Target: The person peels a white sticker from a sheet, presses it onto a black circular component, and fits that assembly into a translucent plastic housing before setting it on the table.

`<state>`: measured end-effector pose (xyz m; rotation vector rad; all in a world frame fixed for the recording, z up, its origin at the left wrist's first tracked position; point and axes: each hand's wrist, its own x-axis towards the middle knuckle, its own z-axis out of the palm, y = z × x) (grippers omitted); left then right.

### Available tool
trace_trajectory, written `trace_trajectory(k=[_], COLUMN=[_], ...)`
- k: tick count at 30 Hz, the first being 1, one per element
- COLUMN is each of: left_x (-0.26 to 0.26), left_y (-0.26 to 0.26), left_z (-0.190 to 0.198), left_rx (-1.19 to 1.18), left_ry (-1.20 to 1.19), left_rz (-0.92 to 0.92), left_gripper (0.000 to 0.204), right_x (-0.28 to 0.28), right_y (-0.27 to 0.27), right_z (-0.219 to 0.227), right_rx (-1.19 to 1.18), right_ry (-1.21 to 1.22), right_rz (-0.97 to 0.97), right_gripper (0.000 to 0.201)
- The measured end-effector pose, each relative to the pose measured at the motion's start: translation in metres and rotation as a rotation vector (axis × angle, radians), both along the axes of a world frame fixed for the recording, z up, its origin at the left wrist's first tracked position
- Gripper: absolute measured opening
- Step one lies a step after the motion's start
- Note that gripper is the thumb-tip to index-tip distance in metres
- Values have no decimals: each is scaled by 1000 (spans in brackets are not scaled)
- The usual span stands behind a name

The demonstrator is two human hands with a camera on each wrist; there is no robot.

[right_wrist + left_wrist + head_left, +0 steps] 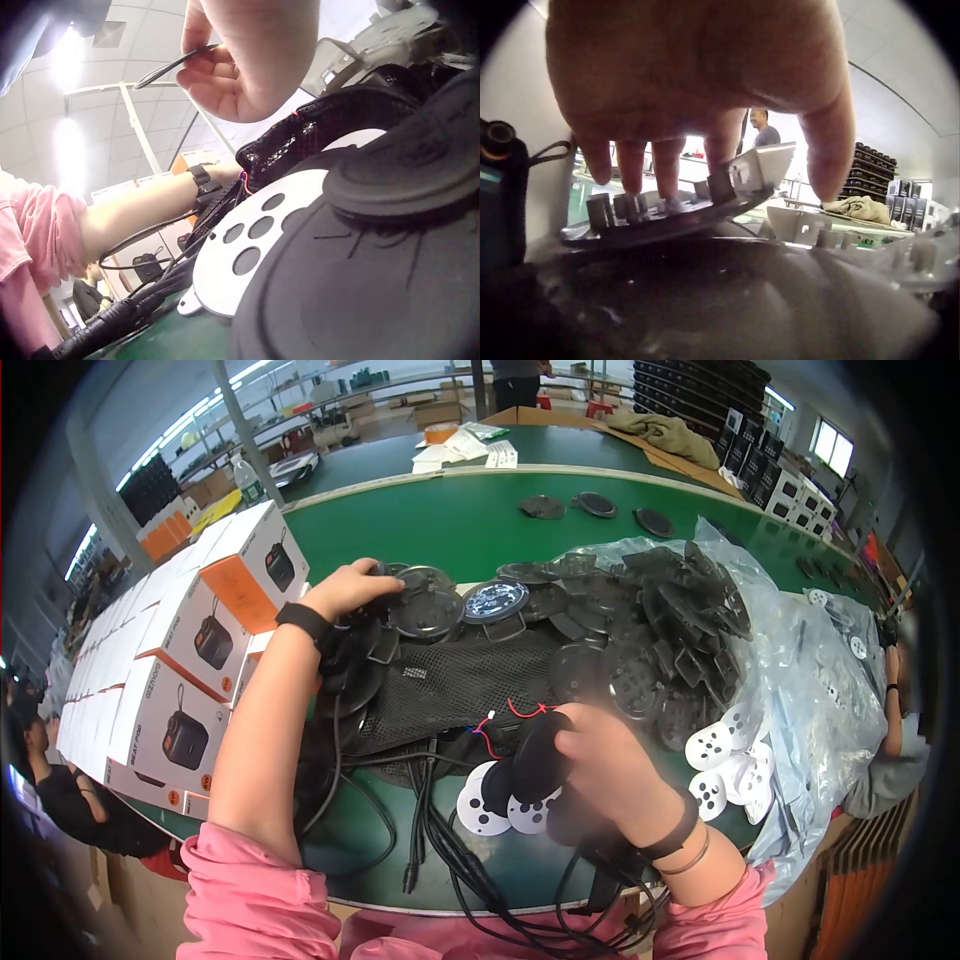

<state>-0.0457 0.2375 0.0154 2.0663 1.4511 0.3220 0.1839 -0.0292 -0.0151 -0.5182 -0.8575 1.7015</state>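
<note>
My left hand (355, 585) reaches over black round plastic parts at the left end of a heap. In the left wrist view its fingers (671, 161) point down onto a black part with upright tabs (656, 217), the thumb spread well away. Near the front edge my right hand (605, 765) pinches a thin black disc (540, 757), seen edge-on in the right wrist view. Below that disc lie white discs with round holes (483, 803) and more black discs. A black mesh bag (455, 675) spreads between the hands, with red wires (487, 740) close to the held disc.
White and orange product boxes (185, 735) are stacked at the left. The heap of black plastic parts (670, 610) fills the right, beside clear plastic sheeting (815, 690) and loose white discs (735, 765). Black cables (440, 835) run over the green table's (400, 525) front edge.
</note>
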Motion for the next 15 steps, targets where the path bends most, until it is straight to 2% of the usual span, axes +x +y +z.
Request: trace_trajectory(k=[4, 6, 7, 8, 10, 12, 14, 15], left_x=[-4, -1, 2, 2, 1, 9, 22, 21], left_y=[-12, -21, -30, -39, -59, -100, -147, -162], left_z=[3, 14, 21, 26, 37, 55, 62, 57], left_rx=[141, 210, 309, 306, 537, 172, -176, -329], left_ry=[107, 100, 101, 104, -321, -911, -1315, -1355], left_rz=[-30, 68, 125, 128, 87, 16, 27, -22], left_gripper=[61, 69, 59, 59, 48, 42, 39, 40], right_x=[-1, -2, -2, -1, 1, 1, 0, -1], right_y=[-1, -1, -1, -1, -2, -6, -13, -16], right_z=[1, 2, 2, 2, 4, 10, 22, 23], right_rx=[-44, -48, -36, -24, -14, -4, 27, 79], right_ry=[21, 17, 19, 21, 61, 107, 179, 222], right_rz=[-12, -17, -15, -13, 8, 29, 39, 38], right_gripper=[16, 16, 17, 17, 18, 19, 22, 24])
